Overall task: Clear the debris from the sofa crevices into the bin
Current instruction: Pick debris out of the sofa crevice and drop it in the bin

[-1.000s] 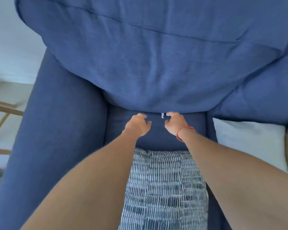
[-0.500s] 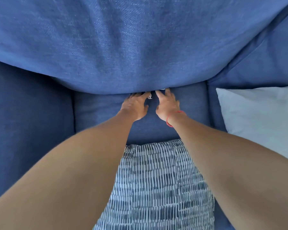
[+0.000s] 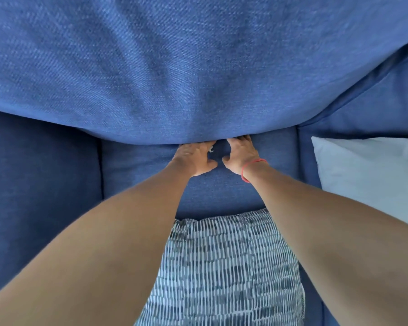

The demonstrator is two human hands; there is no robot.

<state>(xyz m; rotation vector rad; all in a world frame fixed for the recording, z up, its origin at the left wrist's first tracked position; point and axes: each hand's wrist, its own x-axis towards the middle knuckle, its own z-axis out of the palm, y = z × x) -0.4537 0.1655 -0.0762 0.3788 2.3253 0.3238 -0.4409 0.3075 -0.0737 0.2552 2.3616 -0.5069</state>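
Reaching into the crevice under back cushion [image 3: 198, 74]: left hand [image 3: 193, 157] and right hand [image 3: 242, 152], fingertips tucked in, grip state can't tell. White debris scrap [image 3: 211, 150] beside left hand on seat [image 3: 137, 165]; likely light, flimsy, pinch by edge. Bin unseen.

My fingertips [image 3: 205, 144] vanish under the back cushion [image 3: 198, 67]. The white scrap [image 3: 211, 150] by my left hand [image 3: 193, 158] is too small to identify. The crevice itself stays hidden.
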